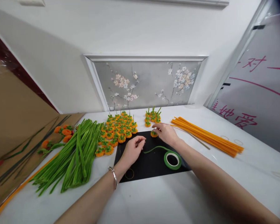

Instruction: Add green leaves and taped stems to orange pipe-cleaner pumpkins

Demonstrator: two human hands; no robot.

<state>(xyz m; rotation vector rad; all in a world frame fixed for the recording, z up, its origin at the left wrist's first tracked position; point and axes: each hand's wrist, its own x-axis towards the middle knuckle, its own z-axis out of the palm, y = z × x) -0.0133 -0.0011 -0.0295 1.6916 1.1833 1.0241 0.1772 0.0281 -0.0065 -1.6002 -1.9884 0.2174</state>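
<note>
My right hand (166, 133) reaches over the far edge of a black mat (151, 160). Its thumb and fingers close on the green top of a small orange pipe-cleaner flower (154, 134). Over the mat's left part is my left hand (134, 148), with curled fingers pinched together; whatever may be between them is hidden. A roll of green floral tape (172, 160) lies flat on the mat, its loose end (155, 148) trailing left between my hands. Behind my right hand stands a small group of orange flowers with green stems (152, 115).
Many orange flowers with green tops (118, 129) cluster left of the mat, beside a pile of green pipe cleaners (77, 155). Orange pipe cleaners (205, 137) lie at right. Finished-looking flowers (66, 132) rest on brown cardboard at far left. A rubber band (129, 178) lies on the mat.
</note>
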